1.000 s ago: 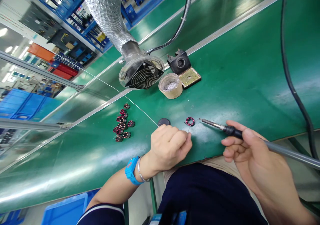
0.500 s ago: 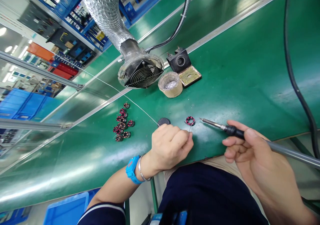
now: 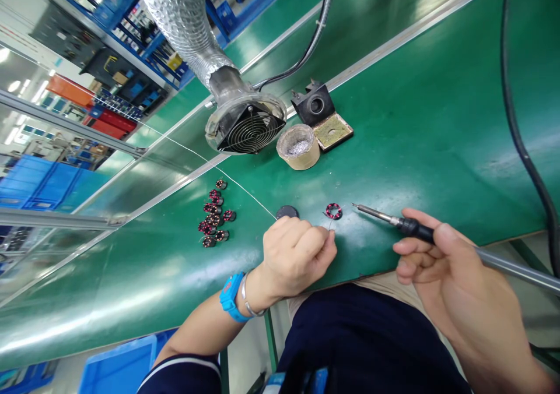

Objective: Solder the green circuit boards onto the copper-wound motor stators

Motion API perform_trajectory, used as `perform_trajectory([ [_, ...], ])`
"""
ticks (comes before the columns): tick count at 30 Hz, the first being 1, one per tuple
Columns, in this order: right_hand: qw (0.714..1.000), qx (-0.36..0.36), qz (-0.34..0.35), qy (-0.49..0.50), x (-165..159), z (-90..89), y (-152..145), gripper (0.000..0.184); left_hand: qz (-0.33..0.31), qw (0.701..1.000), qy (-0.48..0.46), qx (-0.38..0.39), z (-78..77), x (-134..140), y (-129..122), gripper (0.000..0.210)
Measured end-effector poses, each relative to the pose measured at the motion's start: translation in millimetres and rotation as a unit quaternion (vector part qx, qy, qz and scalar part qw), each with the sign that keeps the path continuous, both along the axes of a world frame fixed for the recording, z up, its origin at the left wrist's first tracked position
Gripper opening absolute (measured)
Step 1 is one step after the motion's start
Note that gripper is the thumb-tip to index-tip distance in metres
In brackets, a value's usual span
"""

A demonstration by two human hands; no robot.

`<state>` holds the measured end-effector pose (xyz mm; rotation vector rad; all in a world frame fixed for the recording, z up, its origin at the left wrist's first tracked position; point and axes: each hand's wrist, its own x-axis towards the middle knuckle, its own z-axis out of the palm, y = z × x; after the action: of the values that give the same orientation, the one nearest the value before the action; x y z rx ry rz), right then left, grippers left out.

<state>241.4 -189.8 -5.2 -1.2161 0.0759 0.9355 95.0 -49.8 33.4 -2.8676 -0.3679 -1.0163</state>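
We see the left hand (image 3: 297,257) clenched on solder wire (image 3: 245,187), we think | coil (image 3: 333,211) on the counter (image 3: 415,120) just beyond its grip | right hand (image 3: 441,266) grasping soldering iron (image 3: 394,221), long axis pointing left at the coil, tip just short.

A silver ribbed hose (image 3: 184,15) comes down from the far left and ends in a round fan (image 3: 247,127) with a wire grille, resting on the green table (image 3: 415,108). Just right of the fan stands a round tub (image 3: 298,147) with grey scraps inside. Beyond it sits a black holder (image 3: 314,106) on a brass plate (image 3: 333,132). A cluster of small coils (image 3: 213,214) lies to the left, and a dark disc (image 3: 287,211) lies nearer. Blue crates (image 3: 39,184) stand at far left.
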Motion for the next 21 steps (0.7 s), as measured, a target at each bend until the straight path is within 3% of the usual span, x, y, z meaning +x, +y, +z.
perform_trajectory([
  [21,1.000,-0.013,0.009,0.008,0.2,1.1,0.7,0.056,0.002,1.000,0.025,0.004,-3.4,2.8,-0.7,0.026],
])
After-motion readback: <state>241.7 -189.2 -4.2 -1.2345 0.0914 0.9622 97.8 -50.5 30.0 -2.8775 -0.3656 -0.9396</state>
